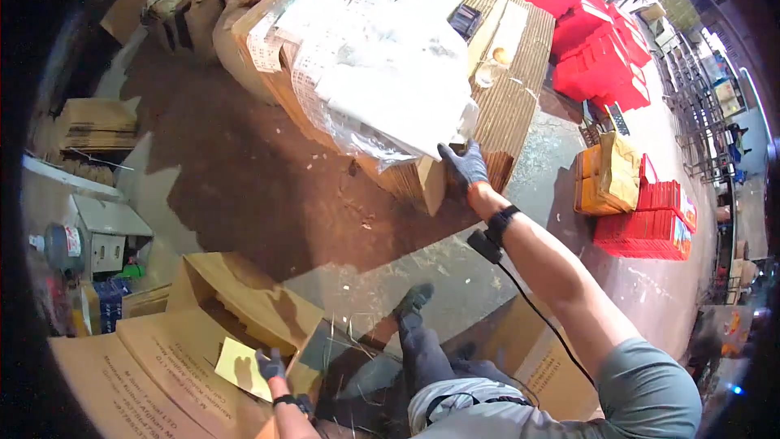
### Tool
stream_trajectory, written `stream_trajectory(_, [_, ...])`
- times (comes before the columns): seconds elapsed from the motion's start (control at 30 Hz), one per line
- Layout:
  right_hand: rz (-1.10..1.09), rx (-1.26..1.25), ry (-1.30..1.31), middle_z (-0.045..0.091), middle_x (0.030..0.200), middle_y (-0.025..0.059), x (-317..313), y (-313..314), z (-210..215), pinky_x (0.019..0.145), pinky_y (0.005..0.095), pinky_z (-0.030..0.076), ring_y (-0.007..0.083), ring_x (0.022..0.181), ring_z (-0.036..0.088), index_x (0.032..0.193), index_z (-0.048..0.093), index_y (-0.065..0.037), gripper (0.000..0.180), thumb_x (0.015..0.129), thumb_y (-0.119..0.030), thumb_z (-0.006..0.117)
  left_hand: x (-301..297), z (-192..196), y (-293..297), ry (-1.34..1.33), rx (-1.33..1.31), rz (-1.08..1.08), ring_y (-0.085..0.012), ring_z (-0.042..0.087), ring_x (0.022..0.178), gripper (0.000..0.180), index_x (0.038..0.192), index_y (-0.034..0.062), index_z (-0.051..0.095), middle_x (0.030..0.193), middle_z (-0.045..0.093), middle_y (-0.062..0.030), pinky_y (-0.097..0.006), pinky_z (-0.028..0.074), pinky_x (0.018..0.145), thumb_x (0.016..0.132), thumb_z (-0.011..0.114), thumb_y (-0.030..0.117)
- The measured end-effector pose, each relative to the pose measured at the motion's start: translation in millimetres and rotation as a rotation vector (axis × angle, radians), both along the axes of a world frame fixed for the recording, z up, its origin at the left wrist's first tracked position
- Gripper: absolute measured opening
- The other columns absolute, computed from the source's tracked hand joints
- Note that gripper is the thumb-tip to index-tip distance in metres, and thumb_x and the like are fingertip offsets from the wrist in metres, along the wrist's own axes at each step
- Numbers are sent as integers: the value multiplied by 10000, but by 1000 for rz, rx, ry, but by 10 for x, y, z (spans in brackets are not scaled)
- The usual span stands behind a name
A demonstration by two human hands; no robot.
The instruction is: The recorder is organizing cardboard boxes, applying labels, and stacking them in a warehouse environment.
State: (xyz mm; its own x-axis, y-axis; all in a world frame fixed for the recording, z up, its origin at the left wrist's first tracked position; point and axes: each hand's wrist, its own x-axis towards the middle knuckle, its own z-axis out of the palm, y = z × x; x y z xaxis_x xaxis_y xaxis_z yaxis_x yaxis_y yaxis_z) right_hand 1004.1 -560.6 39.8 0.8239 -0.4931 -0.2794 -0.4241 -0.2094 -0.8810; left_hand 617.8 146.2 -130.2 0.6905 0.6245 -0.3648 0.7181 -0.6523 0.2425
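Note:
My right hand [465,164], in a dark glove, reaches to the near corner of a white sheet [386,85] wrapped in clear plastic. Thumb and fingers are spread at that corner. The sheet lies on a tall stack of flat cardboard [516,73], over printed paper [313,73]. Low on the left, my gloved left hand [270,366] is beside a pale yellow sheet [237,367], its fingers apart. A hand shadow falls on this sheet; whether the fingers touch it I cannot tell. Beneath is an open cardboard box [191,297].
Red crates [597,53] are piled at the far right. A tan carton [608,175] stands beside stacked red panels [642,228]. On the left are a white cabinet [110,232], a large water bottle [63,245] and bundled cardboard [97,123]. A black cable [536,309] hangs along my right arm.

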Motion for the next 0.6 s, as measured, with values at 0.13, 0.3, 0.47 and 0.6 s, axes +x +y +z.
stream_trajectory(0.13, [-235, -324, 168, 694, 1151, 211, 637, -917, -494, 900, 399, 546, 314, 1025, 680, 1330, 506, 35, 897, 661, -400, 916, 819, -407, -2458, 22, -198, -523, -379, 574, 1182, 538, 1255, -3, 552, 1302, 581, -240, -460, 468, 1004, 887, 672, 370])
stream_trajectory(0.3, [-147, -297, 212, 692, 1141, 263, 653, -58, -139, 921, 455, 541, 396, 1046, 685, 1263, 557, 26, 737, 701, -347, 854, 1067, 372, -2638, -165, -141, -823, -405, 605, 1129, 434, 1185, 1, 631, 1192, 640, -260, -478, 490, 985, 882, 677, 307])
stream_trajectory(0.47, [-232, -471, 312, 685, 1112, 297, 599, -236, 152, 911, 496, 540, 447, 1069, 661, 1199, 588, 32, 572, 794, -340, 745, 1967, 748, -3627, -386, -278, -975, -392, 596, 1175, 444, 1257, 3, 612, 1254, 630, -248, -448, 480, 1022, 879, 683, 225])
stream_trajectory(0.6, [-359, -394, 192, 702, 1028, 289, 601, -329, -1, 879, 503, 542, 443, 1005, 681, 1069, 666, 23, 450, 793, -326, 737, 2608, 1223, -4251, -523, -492, -902, -383, 579, 1218, 427, 1293, 7, 589, 1323, 603, -229, -447, 471, 1037, 900, 652, 162])
